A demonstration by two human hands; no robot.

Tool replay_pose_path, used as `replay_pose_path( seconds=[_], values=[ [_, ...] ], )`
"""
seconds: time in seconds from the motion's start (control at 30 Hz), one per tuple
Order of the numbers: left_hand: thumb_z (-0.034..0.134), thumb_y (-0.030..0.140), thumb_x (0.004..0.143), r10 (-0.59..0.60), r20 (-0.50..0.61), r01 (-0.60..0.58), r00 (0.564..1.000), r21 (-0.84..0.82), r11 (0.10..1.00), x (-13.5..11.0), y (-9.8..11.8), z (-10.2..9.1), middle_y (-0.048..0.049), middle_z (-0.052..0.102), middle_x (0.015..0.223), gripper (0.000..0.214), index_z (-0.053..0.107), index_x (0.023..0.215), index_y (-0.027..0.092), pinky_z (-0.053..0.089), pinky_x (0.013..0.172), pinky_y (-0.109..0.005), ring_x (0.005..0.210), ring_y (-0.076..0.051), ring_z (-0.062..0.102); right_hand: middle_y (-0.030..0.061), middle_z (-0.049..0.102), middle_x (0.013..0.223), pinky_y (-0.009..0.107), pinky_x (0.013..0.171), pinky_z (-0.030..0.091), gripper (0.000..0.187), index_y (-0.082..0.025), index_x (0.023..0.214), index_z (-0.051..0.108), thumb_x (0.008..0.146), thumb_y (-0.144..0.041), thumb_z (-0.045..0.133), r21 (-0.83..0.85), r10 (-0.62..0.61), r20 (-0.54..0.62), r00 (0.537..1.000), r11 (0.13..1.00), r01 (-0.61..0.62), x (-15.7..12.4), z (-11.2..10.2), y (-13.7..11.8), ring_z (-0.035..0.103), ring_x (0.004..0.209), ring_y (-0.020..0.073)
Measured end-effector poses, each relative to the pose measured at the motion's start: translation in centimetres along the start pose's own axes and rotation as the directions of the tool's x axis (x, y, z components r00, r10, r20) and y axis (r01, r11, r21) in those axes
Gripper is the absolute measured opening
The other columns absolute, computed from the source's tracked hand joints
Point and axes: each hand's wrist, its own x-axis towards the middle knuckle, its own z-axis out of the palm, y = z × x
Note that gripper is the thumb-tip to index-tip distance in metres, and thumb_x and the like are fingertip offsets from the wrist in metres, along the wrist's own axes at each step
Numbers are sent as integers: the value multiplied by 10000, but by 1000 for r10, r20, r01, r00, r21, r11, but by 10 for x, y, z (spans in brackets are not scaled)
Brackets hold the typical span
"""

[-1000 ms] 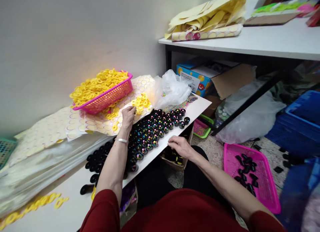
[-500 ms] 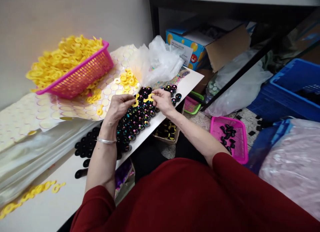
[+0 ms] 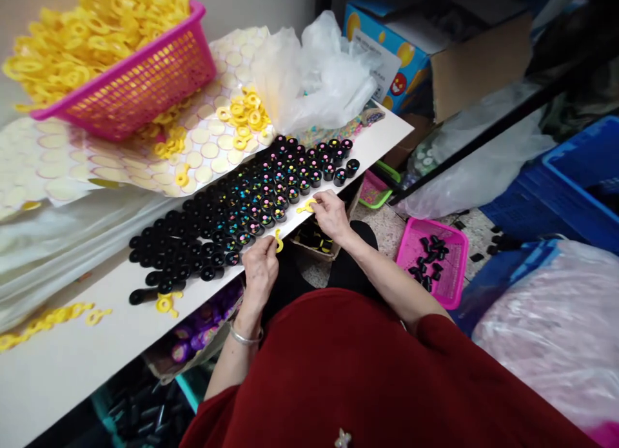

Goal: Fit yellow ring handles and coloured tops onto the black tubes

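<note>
My left hand (image 3: 260, 267) pinches a small yellow ring piece (image 3: 278, 240) at the near edge of the white table (image 3: 97, 345). My right hand (image 3: 329, 213) pinches another yellow ring piece (image 3: 307, 207) a little to the right. Both hands hover just in front of a dense field of small black round caps (image 3: 242, 203), many with coloured dots on top. A pink basket (image 3: 140, 87) heaped with yellow rings stands at the back left. Loose yellow rings (image 3: 244, 116) lie on a backing sheet (image 3: 203, 151) with round cut-outs.
A crumpled clear plastic bag (image 3: 314, 74) lies behind the caps. A blue printed carton (image 3: 387, 55) sits under the shelf. On the floor are a pink tray (image 3: 435, 258) with black parts, a blue crate (image 3: 570, 177) and a box (image 3: 319, 238) under the table edge.
Both hands, each holding a yellow ring piece, came back from the far side of the caps to the table's near edge. The camera tilted down and closer.
</note>
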Motion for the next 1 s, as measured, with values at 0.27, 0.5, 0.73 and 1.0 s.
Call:
replay_pose_path(
  seconds=[0.27,0.5,0.73,1.0],
  values=[
    [497,258,812,64,-91,-57,994,74,996,-2,-9,-4,-26,641,702,184,661,748,202,442,674,-267,672,-154,585,90,514,1038,312,686,453,174,-164,965,561,828,-270,540,-368,-167,292,942,889,272,-5,-6,-10,526,814,197],
    [410,186,858,153,-212,-80,965,316,945,-6,-13,11,-88,610,811,236,645,833,174,420,679,-281,738,-175,564,88,500,999,310,683,445,146,-169,961,546,861,-268,506,-355,-190,391,901,872,338,0,-12,-9,516,785,190],
    [398,219,891,153,-223,-76,963,321,944,-11,-24,19,-135,606,990,249,623,980,157,447,729,-276,888,-193,594,87,486,1087,306,807,463,252,-179,1111,510,907,-317,456,-95,-389,338,857,892,442,-4,-3,-37,533,931,181],
    [465,283,890,249,-282,-151,927,327,933,-14,-23,14,-143,664,1012,230,640,985,167,473,791,-313,894,-208,640,98,507,1132,284,814,465,283,-158,1156,495,933,-309,408,-64,-476,546,689,797,601,14,20,-48,531,995,183]
  ],
)
